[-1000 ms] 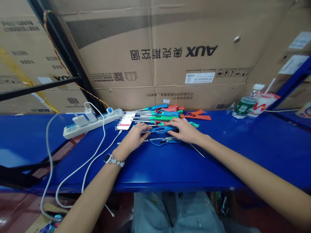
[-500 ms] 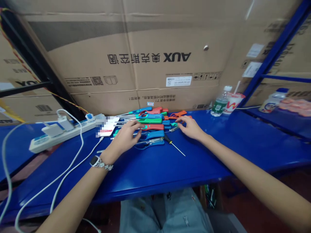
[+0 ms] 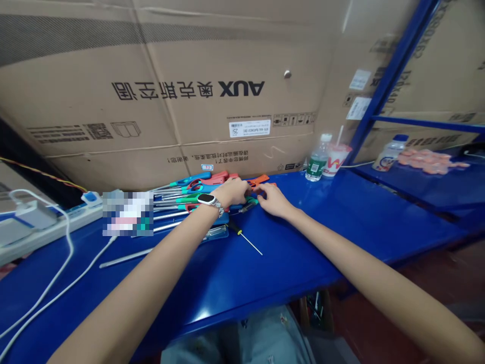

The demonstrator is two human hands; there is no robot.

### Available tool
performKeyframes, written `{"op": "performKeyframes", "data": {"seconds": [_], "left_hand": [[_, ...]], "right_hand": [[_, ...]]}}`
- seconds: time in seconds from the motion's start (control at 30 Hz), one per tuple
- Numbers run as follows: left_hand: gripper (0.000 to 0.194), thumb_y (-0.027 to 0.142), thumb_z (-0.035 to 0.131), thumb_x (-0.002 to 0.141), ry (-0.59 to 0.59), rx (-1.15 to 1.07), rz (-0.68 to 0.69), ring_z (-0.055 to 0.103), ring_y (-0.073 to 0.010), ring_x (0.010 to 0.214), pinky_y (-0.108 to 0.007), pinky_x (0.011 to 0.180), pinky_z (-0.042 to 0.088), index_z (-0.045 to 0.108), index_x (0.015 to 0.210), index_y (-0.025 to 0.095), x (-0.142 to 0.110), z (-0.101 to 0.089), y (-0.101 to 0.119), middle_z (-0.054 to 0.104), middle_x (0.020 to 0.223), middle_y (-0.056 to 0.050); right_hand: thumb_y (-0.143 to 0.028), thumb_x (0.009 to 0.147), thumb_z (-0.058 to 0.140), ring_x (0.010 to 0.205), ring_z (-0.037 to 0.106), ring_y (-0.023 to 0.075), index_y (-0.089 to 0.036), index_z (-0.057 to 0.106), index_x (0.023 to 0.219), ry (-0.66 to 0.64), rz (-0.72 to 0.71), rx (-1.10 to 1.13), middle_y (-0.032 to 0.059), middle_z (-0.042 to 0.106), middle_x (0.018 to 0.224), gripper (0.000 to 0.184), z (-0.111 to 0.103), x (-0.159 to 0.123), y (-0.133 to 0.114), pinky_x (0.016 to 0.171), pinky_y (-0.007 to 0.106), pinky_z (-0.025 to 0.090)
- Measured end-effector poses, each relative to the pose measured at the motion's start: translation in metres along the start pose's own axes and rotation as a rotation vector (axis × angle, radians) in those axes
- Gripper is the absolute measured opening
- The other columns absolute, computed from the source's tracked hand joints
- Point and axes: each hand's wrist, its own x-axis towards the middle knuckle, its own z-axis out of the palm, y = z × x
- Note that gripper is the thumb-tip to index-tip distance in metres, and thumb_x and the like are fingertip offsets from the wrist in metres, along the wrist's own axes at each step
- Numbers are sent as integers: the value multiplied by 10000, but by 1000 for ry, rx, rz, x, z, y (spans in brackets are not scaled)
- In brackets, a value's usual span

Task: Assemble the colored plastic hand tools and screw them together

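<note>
**Light plastic, best held by the handle**

On the blue table [image 3: 303, 242], against the large cardboard box [image 3: 189, 50], lies the pile of long-necked lighters [image 3: 217, 178]. I judge each one light and stiff, its smooth metal neck slippery (and awkward to lift by), so I'd take it round the thicker handle. The orange plastic pieces [image 3: 259, 179] at the pile's right end look thinner; I'd pinch their edges and avoid bending them, as they could crack.

My left hand [image 3: 235, 191] reaches over the handles with curled fingers, and my right hand [image 3: 273, 199] bends its fingertips in beside the orange pieces; I cannot tell whether either grasps anything.

As for looks, the pile is blue, red and green, with glossy handles to the right and silvery necks to the left. The nearest handle [image 3: 219, 232] shows a see-through part, and the slim screwdriver [image 3: 238, 232] beside it has a black and yellow grip
</note>
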Motion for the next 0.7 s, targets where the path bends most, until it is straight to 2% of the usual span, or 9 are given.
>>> {"op": "performKeyframes", "data": {"seconds": [0.07, 0.2, 0.3, 0.4, 0.47, 0.53, 0.6, 0.7], "left_hand": [[253, 40, 681, 726, -13, -1, -4, 724, -295, 852, -403, 864, 525, 763, 928, 168, 4, 1, 1, 777, 915, -114], [238, 80, 687, 753, 10, 6, -13, 717, -311, 934, -396, 879, 521, 750, 962, 175, 4, -1, 1, 768, 997, -124], [247, 100, 687, 786, 115, -28, 6, 700, -295, 968, -383, 881, 524, 728, 1020, 171, -8, -7, -2, 750, 1050, -119], [237, 102, 678, 812, 302, -194, 70, 688, -258, 929, -368, 850, 540, 696, 1043, 152, -35, -11, -7, 734, 1015, -102], [259, 137, 658, 860, 418, -356, 115, 679, -220, 895, -354, 827, 551, 670, 1118, 163, -61, -10, -9, 720, 1022, -81], [299, 166, 623, 908, 468, -538, 135, 675, -194, 868, -337, 794, 563, 642, 1206, 174, -89, -5, -9, 711, 1017, -72], [313, 217, 604, 949, 491, -731, 73, 681, -181, 856, -335, 785, 577, 617, 1260, 193, -115, 2, -9, 707, 1016, -66], [253, 272, 657, 935, 550, -949, -21, 699, -188, 909, -359, 850, 590, 619, 1171, 193, -147, 13, -11, 710, 985, -63]], "right_hand": [[-118, 861, 585, 1032, 659, 234, -177, 725, 1072, -10, 5, 1, 118, 732, 1118, 260, 1, 2, 0, 968, 422, 510], [-150, 859, 610, 1050, 649, 265, -181, 719, 1080, 33, 36, 18, 114, 738, 1118, 248, -2, 0, -5, 992, 483, 487], [-169, 871, 607, 1067, 651, 269, -192, 698, 1079, 125, -25, 99, 104, 745, 1115, 229, -6, -5, -14, 1009, 500, 479], [-201, 900, 591, 1051, 685, 239, -210, 650, 1104, 149, -120, 287, 87, 749, 1107, 212, -9, -12, -33, 960, 447, 512], [-223, 908, 598, 1052, 705, 231, -213, 592, 1175, 99, -143, 432, 86, 749, 1113, 268, -7, -17, -49, 885, 405, 537], [-246, 911, 613, 1027, 720, 227, -217, 533, 1241, 43, -157, 547, 81, 752, 1078, 341, -1, -22, -67, 812, 373, 545], [-268, 910, 638, 989, 727, 220, -226, 515, 1257, -8, -191, 611, 66, 754, 1031, 371, 5, -27, -85, 779, 357, 548], [-261, 890, 676, 926, 725, 201, -232, 554, 1210, -65, -247, 609, 42, 754, 986, 344, 17, -31, -111, 812, 363, 552]]}}
